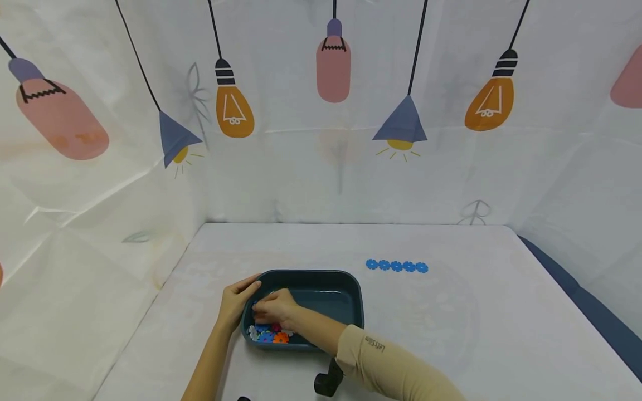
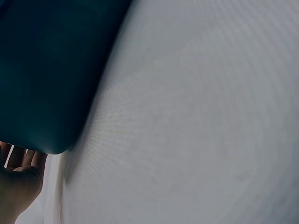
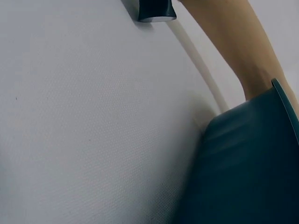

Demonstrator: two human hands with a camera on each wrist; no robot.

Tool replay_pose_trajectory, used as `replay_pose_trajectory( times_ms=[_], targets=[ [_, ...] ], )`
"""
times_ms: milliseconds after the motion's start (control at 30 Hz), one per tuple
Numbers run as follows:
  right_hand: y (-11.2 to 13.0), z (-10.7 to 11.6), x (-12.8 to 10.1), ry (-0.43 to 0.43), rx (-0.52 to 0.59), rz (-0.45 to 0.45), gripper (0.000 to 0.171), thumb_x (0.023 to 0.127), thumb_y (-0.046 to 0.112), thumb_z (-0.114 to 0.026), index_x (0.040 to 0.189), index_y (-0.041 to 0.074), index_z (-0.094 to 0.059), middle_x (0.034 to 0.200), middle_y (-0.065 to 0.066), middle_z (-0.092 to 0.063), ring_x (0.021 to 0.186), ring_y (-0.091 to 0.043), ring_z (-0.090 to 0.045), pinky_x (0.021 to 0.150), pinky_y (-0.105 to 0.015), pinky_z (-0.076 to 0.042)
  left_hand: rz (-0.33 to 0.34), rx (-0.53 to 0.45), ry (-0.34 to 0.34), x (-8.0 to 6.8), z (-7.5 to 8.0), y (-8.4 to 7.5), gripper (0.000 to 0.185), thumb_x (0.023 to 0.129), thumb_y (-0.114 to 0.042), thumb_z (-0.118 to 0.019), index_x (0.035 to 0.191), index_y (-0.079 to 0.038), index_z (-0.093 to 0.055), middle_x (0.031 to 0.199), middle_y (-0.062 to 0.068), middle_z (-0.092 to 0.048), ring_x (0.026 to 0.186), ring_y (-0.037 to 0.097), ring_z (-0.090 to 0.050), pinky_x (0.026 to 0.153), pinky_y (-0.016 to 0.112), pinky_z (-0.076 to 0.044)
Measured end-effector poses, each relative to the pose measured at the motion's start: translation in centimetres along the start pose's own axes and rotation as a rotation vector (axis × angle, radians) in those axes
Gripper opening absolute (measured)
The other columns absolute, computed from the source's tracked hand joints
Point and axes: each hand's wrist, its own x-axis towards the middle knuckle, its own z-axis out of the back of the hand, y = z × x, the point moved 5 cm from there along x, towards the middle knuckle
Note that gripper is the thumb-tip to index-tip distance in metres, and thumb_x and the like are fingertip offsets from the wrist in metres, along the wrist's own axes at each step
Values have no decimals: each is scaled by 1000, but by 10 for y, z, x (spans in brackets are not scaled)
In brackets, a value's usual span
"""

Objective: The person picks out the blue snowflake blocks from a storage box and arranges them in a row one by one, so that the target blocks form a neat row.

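A dark teal rectangular tray (image 1: 326, 303) stands on the white table. My left hand (image 1: 237, 301) grips its left end, thumb at the rim and fingers along the outside; in the left wrist view those fingers (image 2: 37, 161) lie against the outer wall. Small flower-shaped pieces (image 1: 266, 337) in blue, white, orange and red lie in the tray's near left corner. My right hand (image 1: 275, 307) reaches inside over them, fingers curled downward; I cannot tell if a piece is between the fingertips. Farther right, several blue flower pieces (image 1: 397, 266) form a row on the table, edge to edge.
A black wrist-camera mount (image 1: 328, 381) hangs below the right forearm, in front of the tray. The right wrist view shows the other forearm (image 3: 233, 42) beyond the tray's wall (image 3: 247, 154). A white sheet printed with lamps (image 1: 301, 167) backs the table (image 1: 501, 312).
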Motion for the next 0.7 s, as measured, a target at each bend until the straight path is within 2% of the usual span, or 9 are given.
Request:
replay_pose_trajectory(
  times_ms=[133, 233, 400, 567, 700],
  targets=[
    [1, 4, -1, -24, -33, 2, 24, 84, -5, -59, 106, -14, -61, 81, -19, -68, 70, -23, -69, 67, -31, -57, -10, -7, 0, 1, 0, 1, 39, 89, -15, -64, 121, 6, -60, 112, 3, -67, 97, 1, -61, 83, 19, -50],
    [3, 9, -3, -24, -24, 16, 23, 84, -7, -57, 105, -14, -62, 81, -18, -67, 67, -20, -68, 65, -28, -56, -22, -14, -5, 0, -1, 0, 38, 88, -14, -65, 120, 6, -60, 110, 2, -68, 95, 2, -62, 81, 20, -51],
    [14, 26, -7, 31, 14, 91, 20, 85, -10, -58, 104, -16, -64, 88, -19, -67, 71, -23, -70, 67, -30, -57, -29, -16, -16, 0, -2, 0, 38, 87, -13, -66, 119, 7, -61, 105, 0, -69, 92, 3, -63, 78, 20, -52],
    [26, 49, -13, 94, 5, 165, 21, 85, -8, -60, 104, -17, -63, 88, -18, -68, 68, -17, -69, 68, -30, -57, -35, -4, -27, 1, -1, 2, 39, 87, -13, -67, 119, 8, -60, 108, 5, -69, 93, 1, -62, 78, 18, -51],
    [40, 71, -22, 126, -42, 224, 24, 86, -4, -62, 105, -17, -63, 83, -12, -69, 66, -12, -67, 67, -27, -56, -84, -1, -18, 0, -1, -1, 38, 86, -15, -68, 117, 6, -63, 111, 8, -68, 94, -1, -61, 78, 16, -51]
  ],
)
